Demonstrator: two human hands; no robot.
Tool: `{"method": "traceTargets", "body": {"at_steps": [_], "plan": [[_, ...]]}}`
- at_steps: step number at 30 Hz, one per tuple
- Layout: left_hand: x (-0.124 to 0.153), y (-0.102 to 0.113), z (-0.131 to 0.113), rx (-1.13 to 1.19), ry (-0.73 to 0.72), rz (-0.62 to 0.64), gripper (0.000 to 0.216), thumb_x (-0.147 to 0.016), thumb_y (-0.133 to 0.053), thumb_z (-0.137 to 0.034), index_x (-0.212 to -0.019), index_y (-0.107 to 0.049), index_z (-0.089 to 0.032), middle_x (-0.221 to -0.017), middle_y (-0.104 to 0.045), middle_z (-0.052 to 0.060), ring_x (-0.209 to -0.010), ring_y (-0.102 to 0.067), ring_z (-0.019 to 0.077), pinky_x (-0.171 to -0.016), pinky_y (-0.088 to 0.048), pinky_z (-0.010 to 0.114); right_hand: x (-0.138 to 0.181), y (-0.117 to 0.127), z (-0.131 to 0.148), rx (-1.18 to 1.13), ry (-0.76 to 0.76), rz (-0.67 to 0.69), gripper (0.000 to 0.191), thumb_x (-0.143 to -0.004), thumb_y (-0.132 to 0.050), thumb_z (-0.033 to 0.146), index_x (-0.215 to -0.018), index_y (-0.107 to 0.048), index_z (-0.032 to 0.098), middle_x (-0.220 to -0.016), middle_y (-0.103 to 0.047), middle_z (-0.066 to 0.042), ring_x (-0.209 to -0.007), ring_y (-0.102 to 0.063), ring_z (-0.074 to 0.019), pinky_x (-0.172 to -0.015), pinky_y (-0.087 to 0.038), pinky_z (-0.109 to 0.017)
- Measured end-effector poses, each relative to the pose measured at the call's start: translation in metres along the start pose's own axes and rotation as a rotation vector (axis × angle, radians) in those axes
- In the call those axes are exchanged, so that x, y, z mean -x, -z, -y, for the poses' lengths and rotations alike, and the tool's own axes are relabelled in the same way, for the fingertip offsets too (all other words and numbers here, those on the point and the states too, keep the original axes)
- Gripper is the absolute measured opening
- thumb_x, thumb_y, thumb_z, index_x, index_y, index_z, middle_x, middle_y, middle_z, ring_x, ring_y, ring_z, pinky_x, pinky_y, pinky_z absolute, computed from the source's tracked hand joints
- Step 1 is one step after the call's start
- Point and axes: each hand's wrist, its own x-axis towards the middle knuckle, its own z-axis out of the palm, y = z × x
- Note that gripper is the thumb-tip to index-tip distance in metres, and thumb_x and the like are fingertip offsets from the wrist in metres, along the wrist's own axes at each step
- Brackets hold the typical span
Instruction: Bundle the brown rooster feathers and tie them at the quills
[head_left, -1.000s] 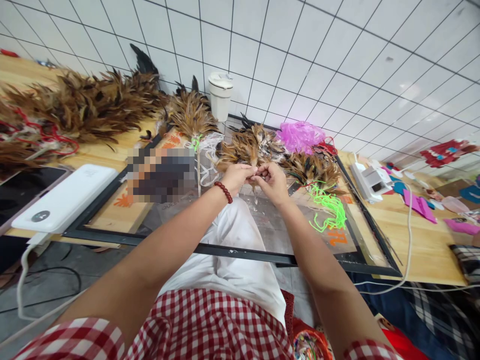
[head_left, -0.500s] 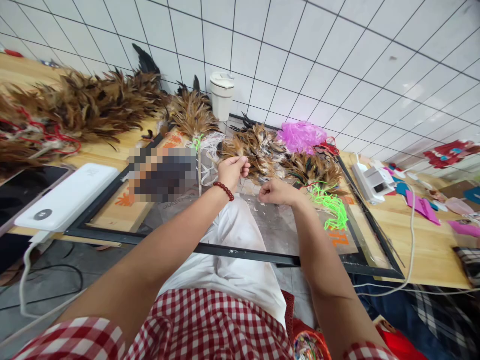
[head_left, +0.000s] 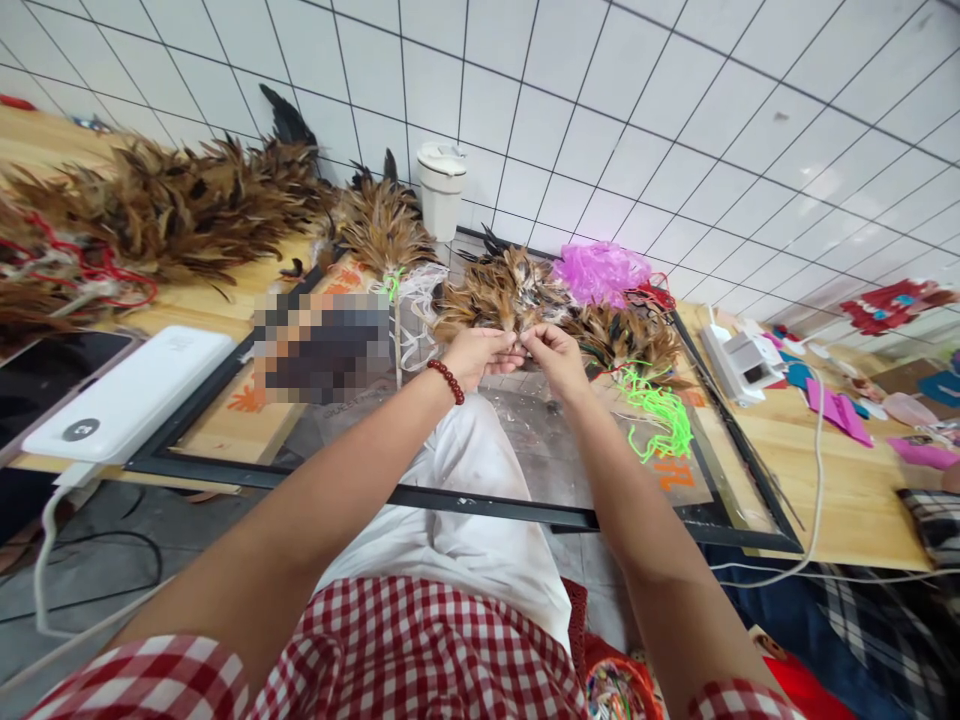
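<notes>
My left hand [head_left: 484, 357], a red bead bracelet [head_left: 445, 381] at its wrist, is closed in a pinch over the glass panel. Opposite it, my right hand [head_left: 556, 357] pinches too, and the fingertips of both meet. Between them seems to be a small brown feather [head_left: 509, 322], hard to separate from the brown feather pile [head_left: 480, 298] just behind. To the right, more feathers [head_left: 637, 338] lie beside a bundle of bright green strings [head_left: 664, 425]. A feather bunch [head_left: 384, 225] with a green tie stands behind left, near white strips [head_left: 417, 310].
The black-framed glass panel [head_left: 480, 503] bridges the gap between wooden tables. A white cup [head_left: 441, 195] and pink plastic [head_left: 602, 272] stand near the tiled wall. A power bank [head_left: 131, 395] lies left; a power strip [head_left: 739, 362] and its cable [head_left: 819, 480] are right.
My right hand has moved up and left to meet my left hand, which has dropped slightly and turned inward. The fingertips, apart before, now touch. The view has shifted a little.
</notes>
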Motion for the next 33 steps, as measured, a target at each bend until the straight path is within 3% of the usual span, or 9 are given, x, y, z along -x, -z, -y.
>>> {"method": "traceTargets", "body": {"at_steps": [6, 11, 16, 19, 22, 25, 28, 30, 33], "plan": [[0.000, 0.000, 0.001, -0.051, 0.008, -0.008, 0.013, -0.074, -0.071, -0.019, -0.070, -0.064, -0.009, -0.061, -0.065, 0.007, -0.050, -0.059, 0.0089, -0.053, -0.049, 0.021, -0.003, 0.006, -0.005, 0.167, 0.103, 0.039, 0.027, -0.074, -0.063, 0.046, -0.076, -0.062, 0.019, -0.071, -0.059, 0.001, -0.067, -0.052, -0.0123, -0.066, -0.044, -0.026], [-0.002, -0.001, -0.002, 0.061, -0.160, -0.164, 0.012, -0.078, -0.067, -0.016, -0.069, -0.061, -0.010, -0.056, -0.060, 0.001, -0.046, -0.052, 0.0056, -0.050, -0.044, 0.019, -0.006, 0.022, -0.003, 0.410, 0.211, -0.008, 0.022, -0.076, -0.063, 0.038, -0.085, -0.069, 0.018, -0.081, -0.064, -0.003, -0.072, -0.054, -0.0146, -0.071, -0.044, -0.030], [-0.004, 0.001, -0.007, 0.184, -0.263, -0.300, 0.008, -0.081, -0.062, -0.016, -0.075, -0.061, -0.011, -0.060, -0.061, 0.000, -0.049, -0.054, 0.0050, -0.053, -0.046, 0.018, 0.002, 0.017, -0.003, 0.703, 0.346, 0.220, 0.020, -0.075, -0.067, 0.032, -0.090, -0.071, 0.019, -0.081, -0.061, -0.004, -0.076, -0.054, -0.0166, -0.073, -0.043, -0.030], [-0.006, 0.002, -0.007, 0.190, -0.271, -0.330, 0.008, -0.082, -0.060, -0.016, -0.077, -0.061, -0.011, -0.059, -0.060, -0.001, -0.049, -0.053, 0.0046, -0.051, -0.045, 0.017, 0.005, 0.006, -0.002, 0.807, 0.355, 0.277, 0.014, -0.078, -0.061, 0.027, -0.087, -0.069, 0.020, -0.084, -0.060, -0.005, -0.081, -0.054, -0.0179, -0.075, -0.042, -0.031], [-0.008, 0.001, -0.005, 0.143, -0.268, -0.337, 0.009, -0.082, -0.060, -0.017, -0.076, -0.061, -0.012, -0.057, -0.060, -0.001, -0.047, -0.052, 0.0045, -0.049, -0.043, 0.016, 0.002, 0.003, -0.001, 0.643, 0.291, 0.132, 0.011, -0.080, -0.056, 0.026, -0.075, -0.063, 0.019, -0.077, -0.057, -0.003, -0.076, -0.052, -0.0160, -0.073, -0.042, -0.030], [-0.006, -0.001, -0.004, 0.084, -0.293, -0.297, 0.010, -0.081, -0.062, -0.018, -0.074, -0.062, -0.011, -0.059, -0.062, 0.000, -0.049, -0.054, 0.0049, -0.051, -0.045, 0.017, -0.003, 0.007, 0.002, 0.221, 0.119, -0.066, 0.020, -0.080, -0.057, 0.039, -0.075, -0.055, 0.020, -0.064, -0.048, 0.002, -0.059, -0.044, -0.0115, -0.060, -0.040, -0.026], [-0.003, -0.003, -0.003, 0.050, -0.272, -0.195, 0.008, -0.079, -0.065, -0.016, -0.074, -0.064, -0.010, -0.072, -0.068, 0.004, -0.052, -0.057, 0.0054, -0.053, -0.046, 0.018, -0.005, 0.009, 0.005, -0.095, -0.026, -0.096, 0.034, -0.071, -0.065, 0.051, -0.075, -0.050, 0.021, -0.060, -0.041, 0.006, -0.051, -0.036, -0.0087, -0.051, -0.035, -0.024], [-0.001, -0.004, -0.002, 0.028, -0.218, -0.130, 0.007, -0.077, -0.067, -0.017, -0.075, -0.064, -0.010, -0.079, -0.069, 0.006, -0.053, -0.057, 0.0055, -0.049, -0.044, 0.018, -0.005, 0.007, 0.007, -0.179, -0.066, -0.085, 0.040, -0.065, -0.069, 0.055, -0.074, -0.048, 0.022, -0.060, -0.040, 0.006, -0.050, -0.036, -0.0083, -0.050, -0.036, -0.024], [0.000, -0.003, 0.000, -0.038, -0.097, -0.058, 0.011, -0.073, -0.072, -0.018, -0.071, -0.064, -0.011, -0.073, -0.068, 0.006, -0.048, -0.055, 0.0061, -0.043, -0.039, 0.017, -0.004, 0.003, 0.009, -0.237, -0.079, -0.085, 0.043, -0.064, -0.070, 0.057, -0.074, -0.046, 0.023, -0.060, -0.039, 0.006, -0.051, -0.036, -0.0085, -0.051, -0.038, -0.024]]}}
